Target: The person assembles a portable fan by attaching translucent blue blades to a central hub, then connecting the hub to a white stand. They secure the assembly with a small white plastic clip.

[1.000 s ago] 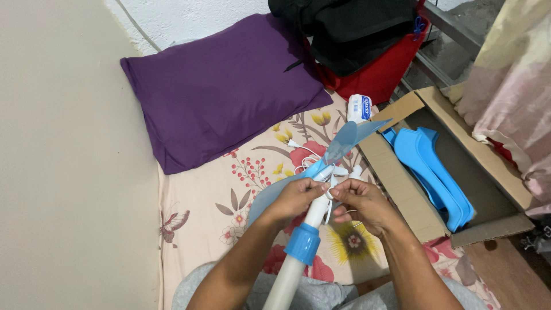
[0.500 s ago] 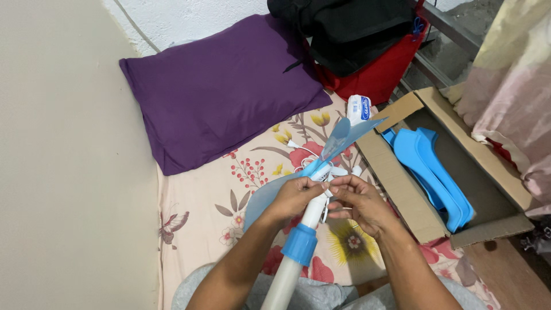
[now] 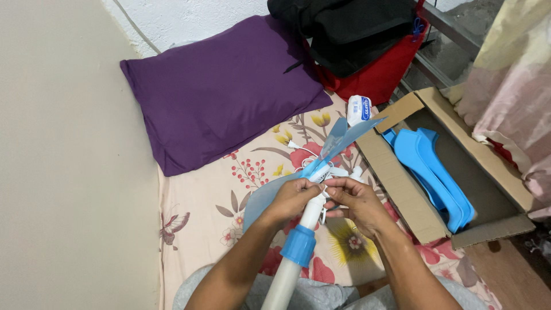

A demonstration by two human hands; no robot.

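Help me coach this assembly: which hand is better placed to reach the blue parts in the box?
Right, probably. The right hand lies on the side of the box holding the blue parts; the left hand grips the pole farther away.

Beige wall (image 3: 63,155) left, rough white wall (image 3: 189,17) behind, floral-sheeted mattress (image 3: 201,212), purple pillow (image 3: 218,86).
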